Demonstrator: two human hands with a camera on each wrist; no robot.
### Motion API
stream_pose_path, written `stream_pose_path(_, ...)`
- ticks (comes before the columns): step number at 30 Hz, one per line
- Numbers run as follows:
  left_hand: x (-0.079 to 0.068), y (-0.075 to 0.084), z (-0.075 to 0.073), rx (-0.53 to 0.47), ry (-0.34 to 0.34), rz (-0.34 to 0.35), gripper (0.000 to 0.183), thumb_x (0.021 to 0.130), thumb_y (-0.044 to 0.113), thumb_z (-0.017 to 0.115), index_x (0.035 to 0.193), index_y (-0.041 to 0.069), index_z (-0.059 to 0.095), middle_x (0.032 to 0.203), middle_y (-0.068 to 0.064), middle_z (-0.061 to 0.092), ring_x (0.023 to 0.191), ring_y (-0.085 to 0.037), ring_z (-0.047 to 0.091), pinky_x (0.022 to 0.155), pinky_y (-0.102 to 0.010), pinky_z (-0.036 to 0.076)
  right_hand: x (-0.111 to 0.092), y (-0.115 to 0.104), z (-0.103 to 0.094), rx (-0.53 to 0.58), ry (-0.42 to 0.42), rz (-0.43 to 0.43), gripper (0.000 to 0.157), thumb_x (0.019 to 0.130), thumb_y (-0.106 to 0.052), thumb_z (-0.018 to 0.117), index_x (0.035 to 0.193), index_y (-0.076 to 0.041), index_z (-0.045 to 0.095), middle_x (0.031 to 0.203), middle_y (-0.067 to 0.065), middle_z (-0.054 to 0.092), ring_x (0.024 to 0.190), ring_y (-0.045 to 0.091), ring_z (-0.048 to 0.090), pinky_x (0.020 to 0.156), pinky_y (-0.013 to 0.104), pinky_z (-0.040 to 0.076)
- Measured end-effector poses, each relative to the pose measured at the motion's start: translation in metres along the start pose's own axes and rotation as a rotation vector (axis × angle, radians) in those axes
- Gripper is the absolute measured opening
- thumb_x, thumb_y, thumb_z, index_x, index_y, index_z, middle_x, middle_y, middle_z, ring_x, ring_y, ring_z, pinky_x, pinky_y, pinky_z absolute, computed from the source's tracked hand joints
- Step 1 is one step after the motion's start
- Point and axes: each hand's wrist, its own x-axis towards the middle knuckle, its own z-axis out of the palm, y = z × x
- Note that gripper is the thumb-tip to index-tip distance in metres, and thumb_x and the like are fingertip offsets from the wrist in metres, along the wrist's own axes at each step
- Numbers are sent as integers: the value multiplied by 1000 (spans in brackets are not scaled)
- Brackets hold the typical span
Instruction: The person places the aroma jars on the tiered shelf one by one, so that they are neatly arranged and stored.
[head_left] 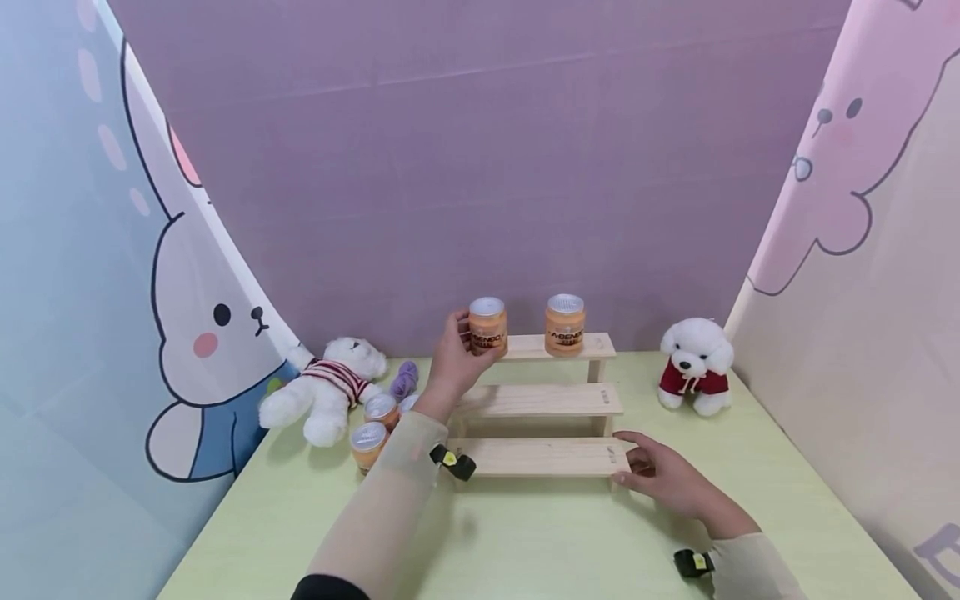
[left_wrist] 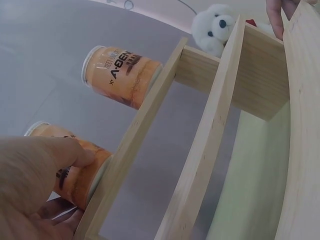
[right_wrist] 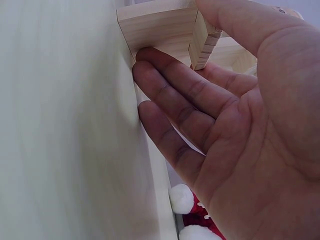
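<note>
My left hand [head_left: 455,364] grips an orange can [head_left: 489,327] with a silver lid, upright at the left end of the top step of a three-tier wooden stand [head_left: 536,457]. In the left wrist view, the can's base [left_wrist: 98,182] is right at the edge of that board, thumb across its side. A second orange can [head_left: 565,327] stands upright on the same step, to the right. At the right end of the lowest step, my right hand [head_left: 670,482] holds the board between thumb and forefinger; its other fingers [right_wrist: 170,95] extend beneath the board in the right wrist view.
Several more orange cans [head_left: 369,443] stand left of the stand, partly behind my left forearm. Behind them are a white plush toy [head_left: 337,385] in a striped top and a purple bundle [head_left: 405,379]. A white plush dog [head_left: 695,367] in red sits at the right.
</note>
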Motion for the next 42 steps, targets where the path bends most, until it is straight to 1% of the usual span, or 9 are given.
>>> stream_pose_path(5,-1,-3,-2,12,-5,17,88,88,20,88,157,11,35,142,-12,55,129,-31,59,108,-43,50,0,-1,0,4,0,-5,72,99,-29,76,155,-1,40,110,2,74,101,22,70,85,28,54)
stream_pose_path(8,-2,-3,-4,18,-6,34,87,88,16,87,158,11,36,143,-12,56,131,-29,57,109,-40,49,-1,-1,0,6,2,-12,72,99,-29,76,155,-1,40,110,2,74,101,22,70,85,28,54)
stream_pose_path(13,-6,-4,-9,-6,3,58,83,87,8,86,156,8,40,144,-15,57,132,-33,57,110,-41,49,-1,-1,1,-2,4,-18,72,99,-29,76,155,0,40,109,2,74,100,21,70,84,28,55)
stream_pose_path(22,-19,-6,-16,-28,25,63,76,87,6,84,152,5,44,140,-15,58,129,-36,57,111,-44,49,0,1,1,6,1,-21,73,98,-29,76,154,0,40,109,2,74,99,20,70,83,28,54)
stream_pose_path(28,-35,-7,-25,-35,25,89,73,89,5,82,151,3,45,142,-18,58,133,-37,55,113,-43,46,1,1,1,-4,7,-17,72,98,-30,76,154,-1,41,108,2,74,100,20,70,85,28,55)
stream_pose_path(30,-42,-7,-28,-11,21,88,70,90,8,82,150,6,46,143,-18,58,134,-34,55,113,-41,46,0,1,1,-4,6,-13,73,98,-30,76,154,-1,41,109,2,74,100,20,70,85,28,55)
stream_pose_path(34,-57,-6,-37,24,13,95,67,92,10,80,150,4,46,142,-16,59,133,-32,56,112,-41,47,0,0,1,-6,4,-7,73,98,-30,76,155,0,40,109,3,74,100,21,70,85,28,55)
stream_pose_path(37,-68,-6,-43,44,9,94,67,93,10,80,150,3,46,140,-14,60,133,-31,57,113,-43,47,0,0,1,-7,5,-9,73,98,-30,76,155,-1,40,110,3,74,101,21,70,86,28,55)
stream_pose_path(42,-85,-9,-52,66,-6,74,64,94,12,80,149,4,48,139,-14,61,132,-28,57,114,-44,45,-1,0,0,1,7,-10,73,98,-29,76,155,-1,40,110,2,74,101,19,70,87,28,55)
